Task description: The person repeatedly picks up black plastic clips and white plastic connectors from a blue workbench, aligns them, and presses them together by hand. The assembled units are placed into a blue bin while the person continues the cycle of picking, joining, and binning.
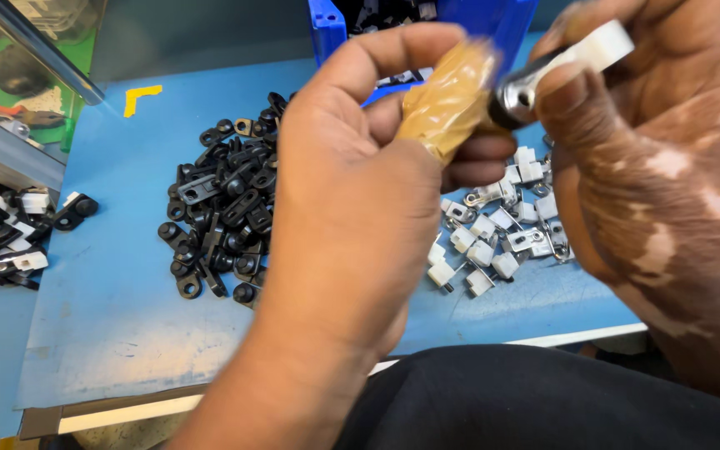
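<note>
left hand (352,192) pinches a tape-wrapped finger (447,100); right hand (652,150) grips a white-and-metal part (564,67)

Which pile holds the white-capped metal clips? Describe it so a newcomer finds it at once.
Start at the blue mat. Two heaps lie on it: the black clips left of centre, and the white-capped clips to the right, below the right hand. That pile alone shows white blocks on shiny metal tabs.
</note>
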